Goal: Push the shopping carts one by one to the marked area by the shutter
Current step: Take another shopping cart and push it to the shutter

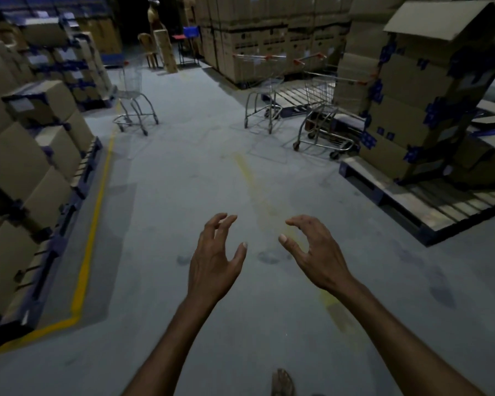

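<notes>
Now: a silver wire-mesh shopping cart [135,98] stands well beyond the left fingertips, ahead-left. The middle cart [263,105] and rightmost cart [323,115] stand ahead-right, near stacked brown cardboard boxes [412,110]. Left hand [215,261] and right hand [315,252] are empty, fingers loosely curled and spread, palms down, forearms outstretched over the grey concrete floor [169,195].

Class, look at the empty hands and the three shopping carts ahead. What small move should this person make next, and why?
Probably step forward toward the nearest cart, on the right beside the stacked boxes. The left hand and right hand are open, holding nothing, and that cart stands well beyond reach across the floor.
</notes>
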Demonstrator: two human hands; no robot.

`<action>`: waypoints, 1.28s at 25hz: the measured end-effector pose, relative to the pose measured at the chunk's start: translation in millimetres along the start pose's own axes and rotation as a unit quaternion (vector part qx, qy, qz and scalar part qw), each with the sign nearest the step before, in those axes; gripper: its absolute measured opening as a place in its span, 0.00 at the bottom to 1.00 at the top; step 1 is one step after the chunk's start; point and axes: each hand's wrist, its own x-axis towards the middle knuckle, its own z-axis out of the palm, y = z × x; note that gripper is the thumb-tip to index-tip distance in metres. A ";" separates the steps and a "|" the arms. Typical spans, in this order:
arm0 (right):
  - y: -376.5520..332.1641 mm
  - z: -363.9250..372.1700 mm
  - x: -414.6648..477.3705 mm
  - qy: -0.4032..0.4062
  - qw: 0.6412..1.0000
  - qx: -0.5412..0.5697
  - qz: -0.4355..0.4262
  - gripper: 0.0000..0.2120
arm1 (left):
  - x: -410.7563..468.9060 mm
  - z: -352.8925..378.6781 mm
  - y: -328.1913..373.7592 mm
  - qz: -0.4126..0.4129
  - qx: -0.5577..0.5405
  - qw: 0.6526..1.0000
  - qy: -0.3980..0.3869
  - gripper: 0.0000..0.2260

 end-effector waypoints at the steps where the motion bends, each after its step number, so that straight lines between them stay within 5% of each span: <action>1: 12.8 4.8 29.4 0.003 1.000 0.001 0.002 0.25 | 29.9 11.9 -6.7 -0.004 -0.004 1.000 0.001 0.26; 32: 265.1 218.9 788.4 0.061 0.993 -0.033 0.095 0.21 | 826.7 291.4 -282.9 0.097 -0.044 0.992 -0.066 0.27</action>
